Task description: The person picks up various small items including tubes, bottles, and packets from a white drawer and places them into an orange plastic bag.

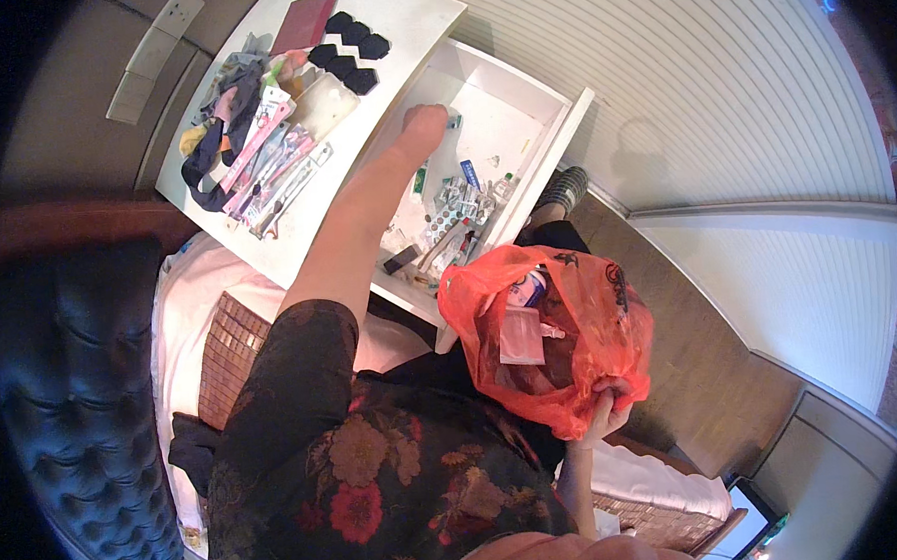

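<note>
My left hand (424, 122) reaches into the open white drawer (535, 91), its fingers closed around a small teal item at the drawer's back. Whether it grips the item firmly is hard to tell. Small tubes, blister packs and bottles (452, 205) lie scattered in the drawer below my forearm. My right hand (606, 405) holds up a red plastic bag (551, 326) by its lower edge, beside the drawer's front. Inside the bag show a pale packet and a small box.
The white nightstand top (412, 26) carries a dark red booklet (304, 21), several black pads (350, 46), packaged toothbrushes and combs (274, 173), and dark cloth items (223, 120). A tufted blue headboard (73, 396) stands at left, bed with woven mat (230, 355) below.
</note>
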Action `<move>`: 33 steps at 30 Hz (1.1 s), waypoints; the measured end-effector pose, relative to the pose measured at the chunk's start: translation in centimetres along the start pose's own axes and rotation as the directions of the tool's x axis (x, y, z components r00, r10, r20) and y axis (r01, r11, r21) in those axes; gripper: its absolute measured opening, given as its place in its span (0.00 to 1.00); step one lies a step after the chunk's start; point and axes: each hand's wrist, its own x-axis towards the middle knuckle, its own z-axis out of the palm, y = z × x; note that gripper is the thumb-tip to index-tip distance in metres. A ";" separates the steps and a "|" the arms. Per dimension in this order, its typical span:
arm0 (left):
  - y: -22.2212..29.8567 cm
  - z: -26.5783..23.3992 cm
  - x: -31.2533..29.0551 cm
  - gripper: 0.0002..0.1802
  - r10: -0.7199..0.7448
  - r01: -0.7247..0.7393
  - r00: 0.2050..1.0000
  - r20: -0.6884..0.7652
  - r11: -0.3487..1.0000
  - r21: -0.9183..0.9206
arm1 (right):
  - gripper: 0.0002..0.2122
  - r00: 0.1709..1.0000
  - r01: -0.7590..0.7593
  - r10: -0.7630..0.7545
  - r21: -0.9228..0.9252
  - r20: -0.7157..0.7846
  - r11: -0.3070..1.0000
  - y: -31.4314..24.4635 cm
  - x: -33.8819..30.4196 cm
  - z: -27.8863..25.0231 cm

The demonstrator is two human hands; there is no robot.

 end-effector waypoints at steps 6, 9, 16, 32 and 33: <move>0.9 -1.8 -3.9 0.11 -0.207 0.202 0.977 0.047 0.834 -0.513 | 0.03 1.000 0.021 -0.021 -0.024 0.003 0.999 -0.1 0.2 0.3; 5.6 -10.1 -9.5 0.10 -0.158 -0.007 0.981 -0.113 0.551 -0.834 | 0.02 1.000 0.018 -0.018 -0.007 0.009 1.000 0.2 -0.2 -0.2; 17.5 -21.2 -26.4 0.13 0.534 -0.507 0.804 -0.263 0.383 -0.772 | 0.04 0.999 0.030 -0.031 0.028 0.032 0.999 0.3 -0.1 -0.5; 9.5 -8.8 -15.1 0.13 0.116 -0.374 0.899 -0.422 0.705 -0.603 | 0.05 0.999 0.000 0.009 0.175 -0.051 0.985 2.1 -0.2 -2.2; 8.3 -4.7 -13.9 0.14 0.173 -0.374 0.900 -0.400 0.779 -0.504 | 0.05 0.999 0.007 0.000 0.164 -0.045 0.986 2.2 0.0 -2.1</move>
